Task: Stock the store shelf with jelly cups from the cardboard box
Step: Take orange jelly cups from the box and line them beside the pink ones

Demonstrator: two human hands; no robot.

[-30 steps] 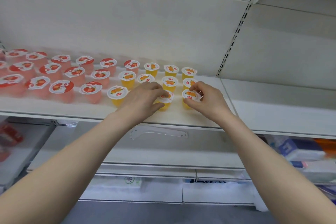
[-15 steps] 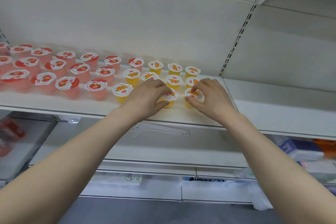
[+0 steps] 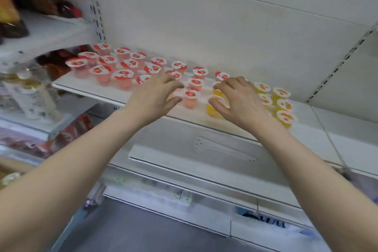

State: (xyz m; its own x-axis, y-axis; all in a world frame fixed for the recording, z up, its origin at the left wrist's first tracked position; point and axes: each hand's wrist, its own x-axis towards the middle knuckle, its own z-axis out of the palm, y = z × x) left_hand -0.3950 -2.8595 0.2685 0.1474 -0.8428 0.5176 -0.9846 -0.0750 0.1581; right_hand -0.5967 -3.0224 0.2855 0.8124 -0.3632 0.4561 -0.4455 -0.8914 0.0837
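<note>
Half a second ago both hands were busy at the right-hand end of the rows, each on a front-row yellow cup; now they have slid left along the shelf [image 3: 96, 90], and the view has swung left with them. The left hand [image 3: 152, 98] hovers over the seam where the pink jelly cups [image 3: 122, 75] give way to the yellow jelly cups [image 3: 285, 117]. Its fingers are spread and loosely arched, thumb well apart from them, with nothing visibly held. One front pink cup [image 3: 191, 97] stands free between the two hands. The right hand [image 3: 240, 101] is fanned out over the leftmost yellow cups, its thumb just at the lid of a front yellow cup [image 3: 211, 110]. Motion blur hides whether it pinches that cup or only touches it, so I cannot tell its grip. The right-end yellow cups stand upright in their rows with no hand on them, which suggests that batch is set. The shift reads as tidying the join between the two flavours rather than placing new stock. All the jelly cups in sight stand on the shelf, and the cardboard box is out of view. Judging by that, a return to the box for more cups looks like the likely follow-up.
</note>
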